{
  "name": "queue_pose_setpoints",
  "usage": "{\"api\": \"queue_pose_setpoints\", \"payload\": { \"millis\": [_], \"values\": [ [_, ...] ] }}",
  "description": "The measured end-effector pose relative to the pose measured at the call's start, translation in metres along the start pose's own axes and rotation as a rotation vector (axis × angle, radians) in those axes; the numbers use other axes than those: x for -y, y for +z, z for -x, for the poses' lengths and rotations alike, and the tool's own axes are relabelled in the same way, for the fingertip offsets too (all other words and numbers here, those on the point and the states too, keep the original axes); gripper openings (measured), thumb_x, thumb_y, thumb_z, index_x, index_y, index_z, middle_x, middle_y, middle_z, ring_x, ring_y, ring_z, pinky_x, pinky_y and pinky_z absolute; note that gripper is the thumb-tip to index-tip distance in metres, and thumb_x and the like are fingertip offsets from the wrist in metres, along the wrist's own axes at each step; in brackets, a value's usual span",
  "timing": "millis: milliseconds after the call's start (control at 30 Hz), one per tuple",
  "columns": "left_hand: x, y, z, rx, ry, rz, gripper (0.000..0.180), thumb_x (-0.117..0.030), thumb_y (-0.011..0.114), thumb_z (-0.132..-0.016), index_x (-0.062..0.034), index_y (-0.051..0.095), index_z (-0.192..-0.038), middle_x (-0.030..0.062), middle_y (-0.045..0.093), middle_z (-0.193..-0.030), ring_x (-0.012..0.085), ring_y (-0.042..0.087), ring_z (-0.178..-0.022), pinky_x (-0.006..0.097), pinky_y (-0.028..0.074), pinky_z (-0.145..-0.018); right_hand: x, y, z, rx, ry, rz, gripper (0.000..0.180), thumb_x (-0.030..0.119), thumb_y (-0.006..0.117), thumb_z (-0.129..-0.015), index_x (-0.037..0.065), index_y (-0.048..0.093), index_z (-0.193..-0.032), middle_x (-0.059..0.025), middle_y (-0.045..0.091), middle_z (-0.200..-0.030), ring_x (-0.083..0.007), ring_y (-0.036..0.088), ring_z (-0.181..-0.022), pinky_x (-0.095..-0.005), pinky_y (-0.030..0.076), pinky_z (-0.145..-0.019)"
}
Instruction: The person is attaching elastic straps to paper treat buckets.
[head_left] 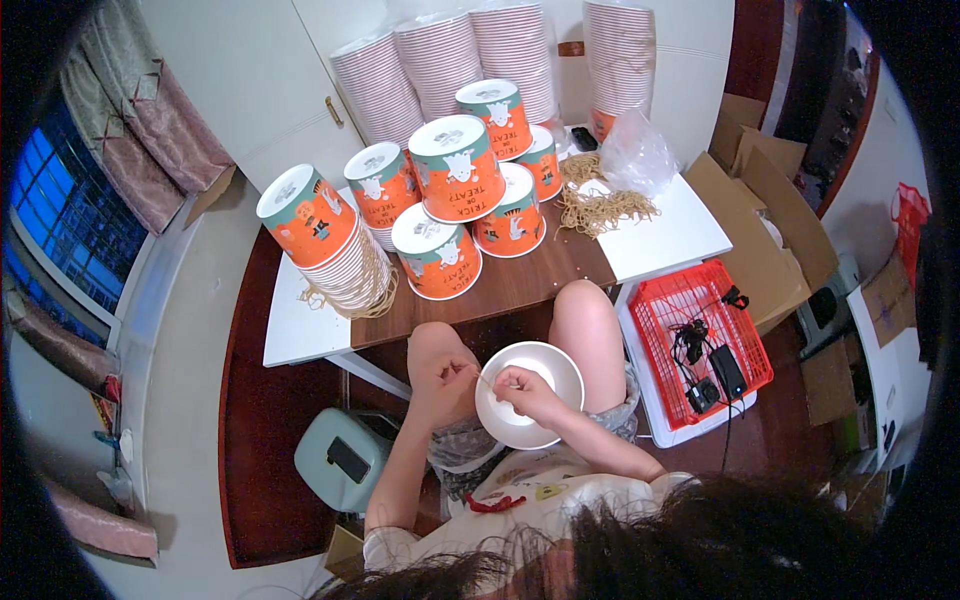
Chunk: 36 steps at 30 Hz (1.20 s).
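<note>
Between my thighs rests a white-lined paper bucket (pixel 518 428), its mouth facing up. My right hand (pixel 530 393) is over the bucket's mouth, fingers pinched together on a thin tan cord (pixel 484 379). At the bucket's left rim, my left hand (pixel 447 385) also has its fingertips closed on the cord, which spans the small gap between the hands. How the cord meets the bucket wall is too small to make out. On the table ahead, several orange and green paper buckets (pixel 458 172) stand upside down, some piled on others.
Tan cords lie in a heap (pixel 605 207) on the table's right, beside a clear plastic bag (pixel 640 152). More cords drape a bucket stack (pixel 345 270) at left. Tall wrapped stacks (pixel 440 68) stand behind. A red basket (pixel 745 330) with black electronics and cardboard boxes (pixel 775 240) flank the right.
</note>
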<state>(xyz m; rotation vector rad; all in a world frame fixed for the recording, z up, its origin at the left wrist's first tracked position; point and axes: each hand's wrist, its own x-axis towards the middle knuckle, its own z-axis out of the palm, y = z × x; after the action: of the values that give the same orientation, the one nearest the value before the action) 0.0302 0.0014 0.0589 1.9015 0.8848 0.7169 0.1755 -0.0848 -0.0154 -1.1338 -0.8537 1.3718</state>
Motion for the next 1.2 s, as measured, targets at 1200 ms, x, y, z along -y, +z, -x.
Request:
{"api": "queue_pose_setpoints", "payload": {
  "millis": [1200],
  "values": [
    [0.018,0.031,0.093,0.205,-0.850,0.735,0.007,-0.013,0.057,-0.081,-0.0056,0.058,-0.080,-0.0034,0.050,-0.063,0.0030,0.040,-0.050,0.016,0.027,-0.043,0.022,0.026,0.080,0.258,-0.910,1.308,0.021,0.016,0.053,-0.066,0.009,0.051,-0.085,-0.0005,0.047,-0.068,-0.0150,0.052,-0.054,-0.0293,0.042,-0.041]
  ]
}}
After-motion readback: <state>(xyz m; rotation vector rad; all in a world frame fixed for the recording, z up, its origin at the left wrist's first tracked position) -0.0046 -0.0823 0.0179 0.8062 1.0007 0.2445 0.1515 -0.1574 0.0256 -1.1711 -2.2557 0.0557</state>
